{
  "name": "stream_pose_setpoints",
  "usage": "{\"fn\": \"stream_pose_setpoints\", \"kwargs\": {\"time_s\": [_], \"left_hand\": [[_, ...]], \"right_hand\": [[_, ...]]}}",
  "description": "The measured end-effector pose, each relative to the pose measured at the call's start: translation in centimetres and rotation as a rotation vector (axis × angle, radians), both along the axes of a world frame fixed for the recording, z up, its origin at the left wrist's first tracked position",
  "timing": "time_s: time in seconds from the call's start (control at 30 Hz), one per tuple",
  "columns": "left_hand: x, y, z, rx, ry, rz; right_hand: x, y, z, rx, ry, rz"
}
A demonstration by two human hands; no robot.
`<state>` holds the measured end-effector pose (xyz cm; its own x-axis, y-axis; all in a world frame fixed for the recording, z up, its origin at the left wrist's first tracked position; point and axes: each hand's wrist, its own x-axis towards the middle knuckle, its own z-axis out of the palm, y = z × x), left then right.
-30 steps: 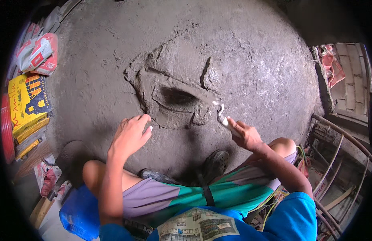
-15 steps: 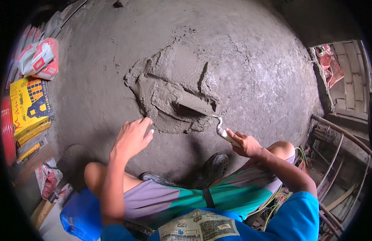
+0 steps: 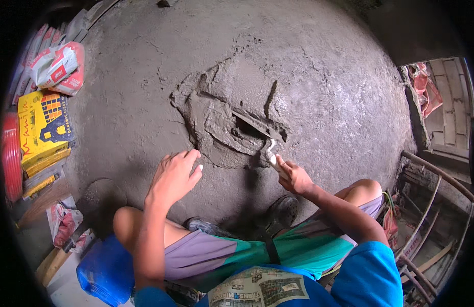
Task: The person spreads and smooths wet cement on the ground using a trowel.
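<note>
A heap of wet grey mortar (image 3: 216,120) lies spread on the rough grey floor in front of my feet. My right hand (image 3: 294,176) is closed round the handle of a trowel (image 3: 250,124). The trowel's blade is tilted on edge in the mortar, pointing to the far left, and its lower part is hidden by the mortar. My left hand (image 3: 175,174) hovers empty near the heap's near left edge, its fingers loosely bent and thumb apart. A bit of white shows on the thumb tip.
At the left stand a yellow box (image 3: 41,128), red-and-white bags (image 3: 60,69), a red coil (image 3: 12,156) and a blue container (image 3: 106,271). A metal frame (image 3: 434,204) stands at the right. My shoes (image 3: 280,212) are close to the mortar.
My right hand has moved left and slightly up, pushing the trowel through the mortar and turning its blade more on edge. My left hand stays nearly in place. The whole view has shifted slightly.
</note>
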<state>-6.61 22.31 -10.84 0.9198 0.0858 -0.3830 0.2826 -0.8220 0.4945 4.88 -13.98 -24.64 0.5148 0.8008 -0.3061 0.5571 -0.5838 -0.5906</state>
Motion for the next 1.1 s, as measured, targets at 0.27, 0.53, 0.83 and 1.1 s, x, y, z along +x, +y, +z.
{"fn": "stream_pose_setpoints", "kwargs": {"time_s": [0.27, 0.53, 0.83, 1.1], "left_hand": [[-1.6, 1.0, 0.2, 0.033, -0.043, -0.001], [-1.6, 1.5, 0.1, 0.016, -0.038, 0.011], [-1.9, 2.3, 0.0, 0.012, -0.072, 0.028], [-1.1, 1.5, -2.1, -0.067, -0.016, -0.013]], "right_hand": [[1.8, 0.7, 4.9, -0.049, -0.07, 0.071], [0.7, 4.8, 0.1, -0.016, 0.095, -0.04], [1.2, 3.9, 3.8, 0.018, -0.087, 0.051], [0.9, 9.2, -1.0, -0.043, -0.011, 0.073]]}}
